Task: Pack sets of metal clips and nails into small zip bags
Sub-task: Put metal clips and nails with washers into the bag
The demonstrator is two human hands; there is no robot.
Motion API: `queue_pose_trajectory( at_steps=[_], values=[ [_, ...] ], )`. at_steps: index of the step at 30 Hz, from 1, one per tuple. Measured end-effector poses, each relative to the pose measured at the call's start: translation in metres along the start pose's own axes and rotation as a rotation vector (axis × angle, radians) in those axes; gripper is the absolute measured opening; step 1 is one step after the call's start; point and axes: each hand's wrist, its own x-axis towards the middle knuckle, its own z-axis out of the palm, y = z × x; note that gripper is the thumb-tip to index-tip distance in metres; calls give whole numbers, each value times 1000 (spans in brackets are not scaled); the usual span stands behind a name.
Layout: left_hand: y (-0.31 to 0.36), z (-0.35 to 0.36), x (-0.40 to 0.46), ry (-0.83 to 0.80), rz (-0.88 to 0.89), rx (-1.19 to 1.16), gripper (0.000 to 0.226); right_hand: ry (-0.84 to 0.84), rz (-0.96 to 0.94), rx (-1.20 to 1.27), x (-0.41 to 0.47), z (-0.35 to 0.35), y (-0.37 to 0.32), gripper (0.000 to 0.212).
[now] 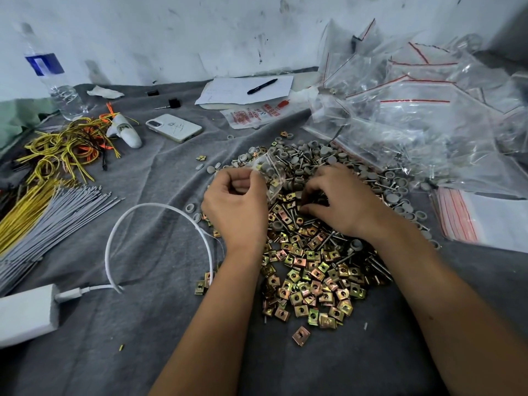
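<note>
Left hand: grip pinching small clear plastic zip bag. Right hand: fingers curled into heap of brass-coloured square metal clips; what its grip holds, cannot tell.

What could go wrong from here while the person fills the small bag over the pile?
1. The left hand pinches the small zip bag directly over the mixed pile of metal clips, screws and grey caps; if it tips, its contents could vanish into the heap and the count would be lost.
2. The right hand digs with curled fingers into the pile, so it may pick up a wrong piece.
</note>
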Motion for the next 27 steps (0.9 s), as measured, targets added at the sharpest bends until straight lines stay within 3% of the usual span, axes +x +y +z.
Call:
queue_pose_trajectory(
  at_steps=[7,13,20,24,27],
  values=[
    [-1,2,-1,-58,24,56,12,153,7,168,-3,2,-4,10],
    [0,4,-6,-222,89,208,18,455,-136,371,-3,-3,-15,15],
    [0,5,-4,-197,63,167,19,452,-172,331,-2,5,-22,14],
    [-1,2,-1,-97,6,70,13,506,-193,338,-2,2,-19,12],
    [-2,-1,3,-5,2,39,11,296,-226,258,-2,1,-12,14]
  ],
)
